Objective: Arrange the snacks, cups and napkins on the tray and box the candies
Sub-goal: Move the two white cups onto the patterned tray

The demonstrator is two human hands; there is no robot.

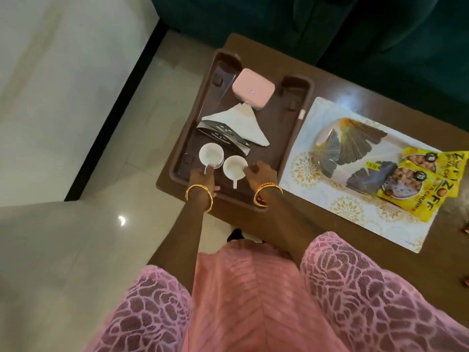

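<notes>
A brown tray [281, 148] lies on the wooden table. On it stand a pink lidded box [253, 89] at the far end, white napkins [236, 120] in a dark metal holder [223, 137], and two white cups. My left hand [204, 180] grips the handle of the left cup [210, 154]. My right hand [258, 175] pinches the rim of the right cup [234, 167], whose handle points toward me. Two yellow snack packets [416, 186] lie to the right on a patterned plate [355, 151].
A white and gold placemat [319, 199] under the plate covers the table's right half. A dark green sofa [304, 21] stands behind the table. Small wrapped candies [466, 231] show at the right edge. Tiled floor lies to the left.
</notes>
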